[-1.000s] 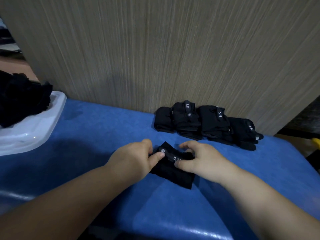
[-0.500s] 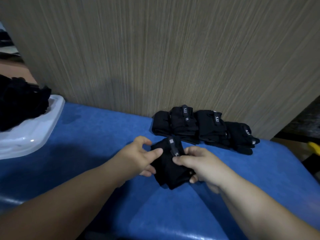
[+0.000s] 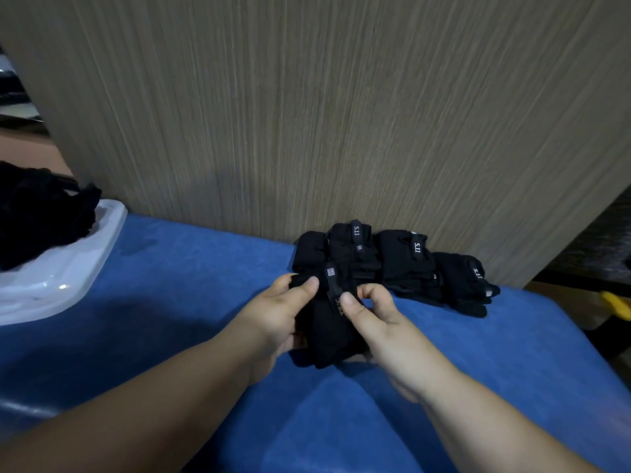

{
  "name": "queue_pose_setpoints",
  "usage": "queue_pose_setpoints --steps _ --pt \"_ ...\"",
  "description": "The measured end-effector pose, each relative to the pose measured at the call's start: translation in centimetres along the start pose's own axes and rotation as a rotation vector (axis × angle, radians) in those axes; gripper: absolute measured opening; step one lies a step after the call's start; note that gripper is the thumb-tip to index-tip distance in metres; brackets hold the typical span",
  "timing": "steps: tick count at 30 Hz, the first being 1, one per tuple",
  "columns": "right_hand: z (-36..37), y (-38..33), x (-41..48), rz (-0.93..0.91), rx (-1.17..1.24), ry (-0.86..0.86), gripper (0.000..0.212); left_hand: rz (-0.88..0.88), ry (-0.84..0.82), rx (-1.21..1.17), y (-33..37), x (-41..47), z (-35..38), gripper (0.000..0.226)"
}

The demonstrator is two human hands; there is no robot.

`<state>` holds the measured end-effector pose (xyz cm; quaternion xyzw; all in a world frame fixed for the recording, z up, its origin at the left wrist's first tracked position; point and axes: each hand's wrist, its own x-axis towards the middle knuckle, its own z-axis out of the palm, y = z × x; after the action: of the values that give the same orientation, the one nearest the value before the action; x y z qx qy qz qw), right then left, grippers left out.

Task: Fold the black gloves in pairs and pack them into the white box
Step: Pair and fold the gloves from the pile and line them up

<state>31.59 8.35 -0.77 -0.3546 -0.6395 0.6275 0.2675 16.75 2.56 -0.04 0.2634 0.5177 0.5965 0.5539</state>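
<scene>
Folded black glove pair [image 3: 327, 332]: both hands are gripping it at centre, over the blue counter [image 3: 170, 302]. The left hand [image 3: 276, 319] is pinching its left edge, thumb on top, and the right hand [image 3: 379, 332] is pinching its right side beside the tagged strap. Row of folded glove pairs [image 3: 403, 264]: lying just beyond, against the wood-grain panel [image 3: 341, 114]. White box [image 3: 68, 278]: sitting at the left, holding a heap of loose black gloves [image 3: 37, 213].

Left hand [image 3: 273, 315] and right hand [image 3: 379, 322] hold folded glove pair [image 3: 329, 336] above blue table [image 3: 170, 302], thumbs on top
</scene>
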Motion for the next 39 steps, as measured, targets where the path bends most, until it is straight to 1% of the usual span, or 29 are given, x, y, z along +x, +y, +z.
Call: queue_pose_setpoints --steps 2,4,6,8,10,13,15,17,20,22,24,26,28,31,33,37,39 --pt "0.0 -0.2 -0.1 -0.047 -0.031 0.043 0.022 -0.015 0.009 -0.078 0.0 0.5 0.5 0.029" --pt "-0.5 -0.4 -0.1 -0.110 -0.057 0.101 0.012 -0.027 0.016 -0.115 0.0 1.0 1.3 0.034" --pt "-1.2 -0.8 0.0 -0.162 -0.088 0.158 0.013 -0.021 0.049 -0.114 0.2 1.7 2.4 0.032" --pt "-2.2 -1.1 0.2 -0.205 -0.142 0.230 0.021 0.014 0.096 -0.100 0.7 2.6 4.0 0.025" --pt "-3.3 -1.6 0.3 -0.230 -0.104 0.304 0.028 0.056 0.131 -0.081 1.2 3.6 6.1 0.020" --pt "-5.3 -2.5 0.4 -0.284 -0.060 0.457 0.032 0.126 0.148 -0.034 1.9 5.3 9.6 0.018" --pt "-7.2 -2.9 0.7 -0.332 -0.086 0.574 0.030 0.195 0.144 0.046 2.0 6.4 11.9 0.015" --pt "-9.2 -3.0 1.1 -0.342 -0.143 0.679 0.024 0.259 0.157 0.182 2.0 7.1 14.0 0.018" --pt "-11.6 -3.2 1.4 -0.329 -0.204 0.804 0.007 0.410 0.167 0.540 1.9 8.1 15.9 0.037" --pt "-12.8 -3.2 1.5 -0.299 -0.272 0.856 0.011 0.529 0.170 0.769 1.8 8.4 16.2 0.040" --pt "-13.7 -3.1 1.7 -0.254 -0.367 0.884 0.016 0.677 0.206 1.036 1.5 8.6 16.0 0.035" --pt "-14.4 -2.8 2.2 -0.205 -0.456 0.904 0.020 0.788 0.214 1.216 1.0 8.9 15.4 0.033" --pt "-14.8 -2.4 2.7 -0.172 -0.532 0.911 0.024 0.789 0.171 1.322 0.5 9.4 14.8 0.039" --pt "-15.3 -1.7 3.7 -0.128 -0.641 0.920 0.032 0.698 0.086 1.455 -0.2 10.4 14.2 0.052" --pt "-15.5 -1.1 4.3 -0.086 -0.681 0.914 0.034 0.655 0.033 1.509 -0.5 11.0 14.0 0.058" --pt "-15.3 0.2 5.3 0.037 -0.772 0.930 0.033 0.615 -0.063 1.656 -1.5 11.6 13.6 0.061" --pt "-15.4 0.9 5.4 -0.024 -0.737 0.933 0.037 0.593 -0.079 1.698 -1.7 11.7 13.7 0.060"
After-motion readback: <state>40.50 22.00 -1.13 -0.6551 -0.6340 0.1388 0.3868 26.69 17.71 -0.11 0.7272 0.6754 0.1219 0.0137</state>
